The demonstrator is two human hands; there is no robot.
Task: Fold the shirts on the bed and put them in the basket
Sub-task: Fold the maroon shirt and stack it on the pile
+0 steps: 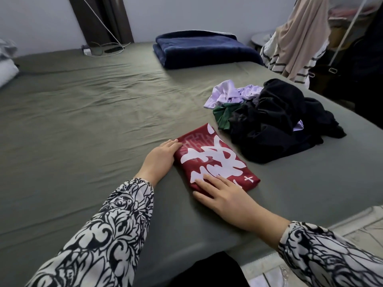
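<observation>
Your red shirt [216, 160], printed with large white characters, lies folded into a compact rectangle on the near right part of the bed [93, 121]; your left hand [159, 157] rests flat against its left edge, fingers straight, and your right hand [224, 194] lies flat on its near corner, fingers spread; neither grip is curled round the cloth. The step in hand appears to be the last smoothing of this fold; the next move calls for sliding both hands under or round the bundle so that it lifts without springing apart, then carrying it to the basket. Just beyond the red shirt, on the right, waits a heap of unfolded garments: a black shirt [284, 121] on top, a dark green garment [223, 116] at its left edge, a lilac garment [230, 93] at the far side; how many pieces the heap holds cannot be told. A folded navy blanket [203, 48] lies at the far side of the bed; clothes [298, 38] hang at far right. No basket is in view; its place cannot be judged; the undersides of both hands are hidden.
</observation>
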